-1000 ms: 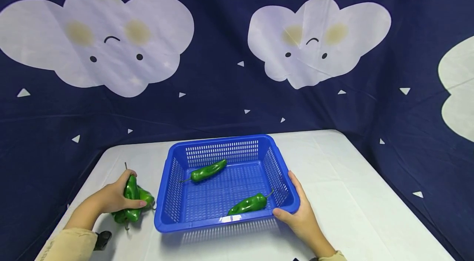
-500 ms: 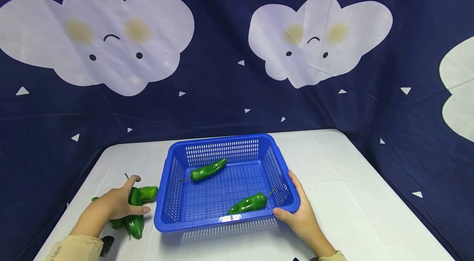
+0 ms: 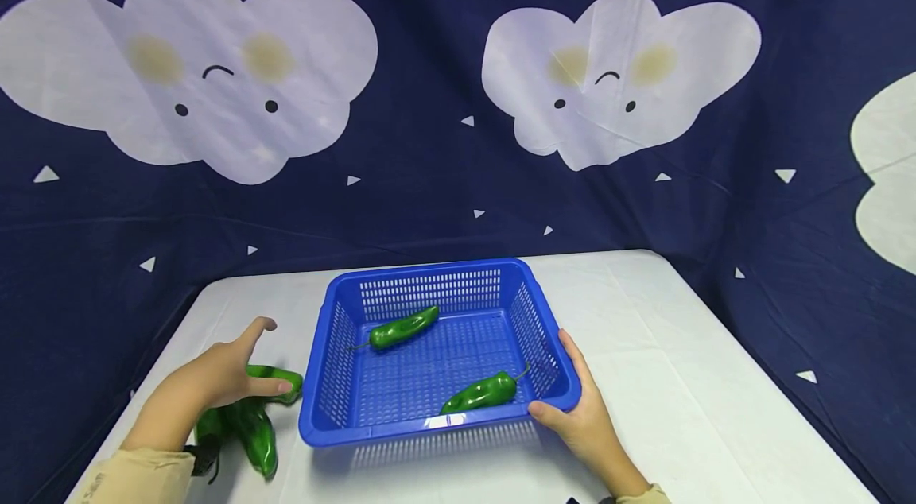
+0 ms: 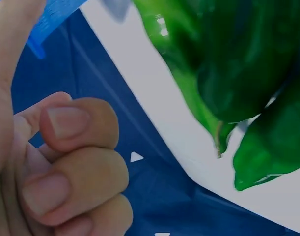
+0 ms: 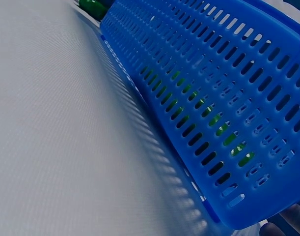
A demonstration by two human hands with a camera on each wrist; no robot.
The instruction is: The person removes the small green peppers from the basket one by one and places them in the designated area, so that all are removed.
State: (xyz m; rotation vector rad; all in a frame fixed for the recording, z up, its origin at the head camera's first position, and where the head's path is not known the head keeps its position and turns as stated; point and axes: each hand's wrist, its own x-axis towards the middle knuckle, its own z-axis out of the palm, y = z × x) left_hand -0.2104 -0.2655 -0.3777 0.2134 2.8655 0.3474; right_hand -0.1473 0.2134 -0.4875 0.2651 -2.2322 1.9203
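Green peppers are piled between the left edge of the surface and the blue basket, under the left hand, its grip released. Two more peppers are contained in the basket, its near-right rim grasped by the right hand; broad surface extends beyond.

Holds three fingers curled at left, apart from green peppers bunched on the white table, with blue basket top left!
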